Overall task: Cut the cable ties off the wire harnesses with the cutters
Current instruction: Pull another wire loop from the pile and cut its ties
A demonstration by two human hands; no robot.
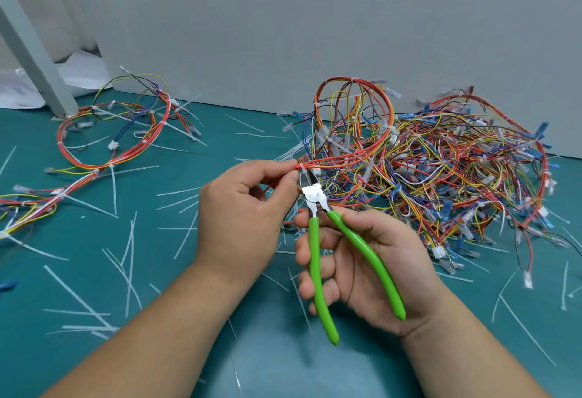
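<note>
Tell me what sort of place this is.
Probably a workbench in a wiring or electronics workshop. A big heap of wire harnesses lies on a teal mat, cut cable ties are scattered all over it, and the right hand holds green-handled cutters.

Two bare hands work over a teal table point(176, 271) strewn with cut white ties. The left hand point(242, 211) pinches a red and orange wire bundle point(333, 162) beside a white cable tie point(303, 170). The right hand point(362, 265) grips green-handled cutters point(318, 240), blades at that tie. A large tangled harness pile point(456, 174) lies behind; a looped harness point(110, 133) lies far left.
</note>
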